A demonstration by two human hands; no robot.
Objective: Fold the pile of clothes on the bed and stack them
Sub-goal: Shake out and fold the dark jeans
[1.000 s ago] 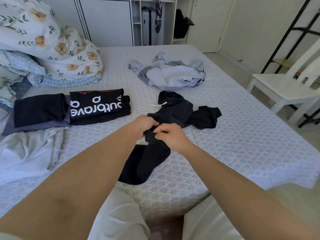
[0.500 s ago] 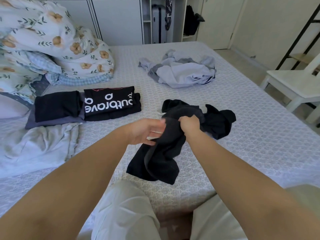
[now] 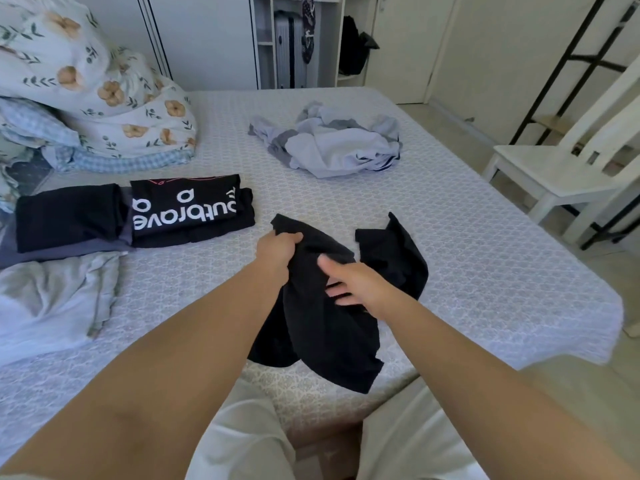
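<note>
A crumpled black garment (image 3: 332,327) hangs in front of me over the bed's near edge. My left hand (image 3: 278,252) grips its upper left part in a fist. My right hand (image 3: 349,280) lies against the cloth lower and to the right, thumb up, fingers partly tucked into a fold. Another black piece (image 3: 391,254) lies on the bed just right of it. A folded black shirt with white lettering (image 3: 190,209) sits at the left beside a folded dark stack (image 3: 65,220). An unfolded pile of pale blue and grey clothes (image 3: 332,143) lies farther back.
The bed (image 3: 485,265) has a patterned grey cover. Floral pillows and bedding (image 3: 104,98) are heaped at the back left. A rumpled pale cloth (image 3: 52,299) lies at the left. A white chair (image 3: 561,168) stands right of the bed. Wardrobes line the far wall.
My left hand took hold of the garment's upper part and lifted it. My right hand let go of the top and slid lower onto the cloth. The garment opened out wider.
</note>
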